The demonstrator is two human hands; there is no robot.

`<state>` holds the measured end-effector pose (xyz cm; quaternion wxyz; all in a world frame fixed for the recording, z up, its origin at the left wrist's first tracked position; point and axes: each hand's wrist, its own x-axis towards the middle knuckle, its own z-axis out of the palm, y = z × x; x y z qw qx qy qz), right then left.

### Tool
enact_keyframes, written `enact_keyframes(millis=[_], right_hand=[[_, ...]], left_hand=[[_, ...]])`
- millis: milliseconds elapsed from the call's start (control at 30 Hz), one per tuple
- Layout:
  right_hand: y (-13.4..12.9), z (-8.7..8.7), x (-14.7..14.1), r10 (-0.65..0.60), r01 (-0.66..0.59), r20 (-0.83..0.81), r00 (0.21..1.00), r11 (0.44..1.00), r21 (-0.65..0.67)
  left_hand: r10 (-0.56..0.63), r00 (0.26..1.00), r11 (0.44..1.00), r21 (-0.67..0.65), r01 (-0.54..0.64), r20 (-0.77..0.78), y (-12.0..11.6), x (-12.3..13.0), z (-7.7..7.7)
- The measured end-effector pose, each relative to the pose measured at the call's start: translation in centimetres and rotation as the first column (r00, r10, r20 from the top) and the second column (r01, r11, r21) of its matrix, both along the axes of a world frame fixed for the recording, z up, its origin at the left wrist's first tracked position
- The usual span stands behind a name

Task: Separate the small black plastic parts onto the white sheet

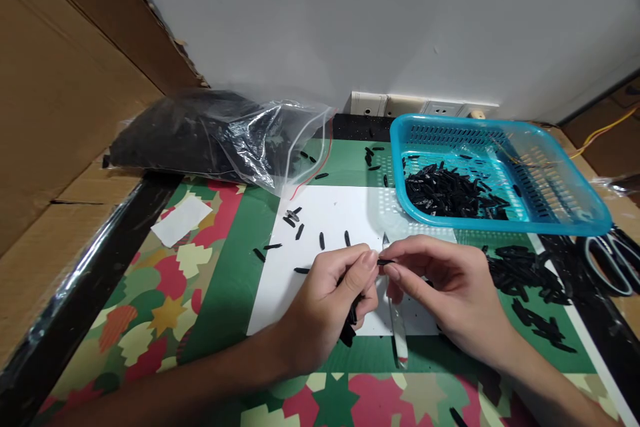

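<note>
Pinched one black piece (385, 262) between left hand (330, 300) and right hand (453, 280), lower centre of frame, with narrow grips; clutched more pieces (348, 332) in the left; apparently handled singly, needing a steady pinch.

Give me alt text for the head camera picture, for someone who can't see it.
A person's left hand and right hand hold a black piece over white paper, more pieces in the left's grip. A knife lies below; behind stand a blue basket of similar pieces, right, and a dark-filled bag, left.
</note>
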<state>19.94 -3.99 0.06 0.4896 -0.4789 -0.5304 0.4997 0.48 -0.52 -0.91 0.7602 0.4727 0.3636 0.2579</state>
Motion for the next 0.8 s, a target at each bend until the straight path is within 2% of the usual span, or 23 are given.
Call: enact_keyframes(millis=[367,433,500,567,633,700,733,767,800], right_hand=[[0.0,0.2,0.0,-0.1,0.098,0.016,0.995,0.992,0.078],[-0.3,0.1,0.1,-0.141,0.129,0.069,0.988,0.979,0.157],[-0.9,-0.1,0.5,-0.246,0.173,0.178,0.953,0.922,0.347],[-1.4,-0.2,1.5,-0.4,0.139,0.319,0.859,0.783,0.607],[-1.4,-0.2,2.8,-0.532,0.013,0.459,0.712,0.664,0.748],[-0.8,0.0,4.0,-0.672,0.024,0.489,0.556,0.601,0.799],[-0.5,0.1,4.4,-0.748,0.052,0.458,0.48,0.545,0.837],[-0.1,0.3,4.7,-0.789,0.122,0.464,0.403,0.549,0.827],[0.2,0.4,4.7,-0.797,0.15,0.474,0.374,0.556,0.818]], left_hand=[[0.026,0.999,0.999,-0.039,-0.025,0.041,-0.1,0.1,0.4],[0.033,0.998,0.999,-0.044,-0.031,0.05,-0.1,0.1,0.5],[0.043,0.997,0.997,-0.061,-0.04,0.058,-0.1,0.1,0.5],[0.041,0.997,0.995,-0.095,-0.034,0.071,0.0,0.1,0.5],[0.032,0.996,0.991,-0.133,-0.02,0.088,0.1,0.1,0.3],[0.023,0.994,0.987,-0.159,-0.006,0.106,0.2,0.1,0.2],[0.015,0.993,0.986,-0.168,0.004,0.116,0.3,0.1,0.1],[0.005,0.992,0.984,-0.179,0.018,0.127,0.3,0.1,0.1],[-0.012,0.99,0.98,-0.194,0.039,0.14,0.4,0.1,0.0]])
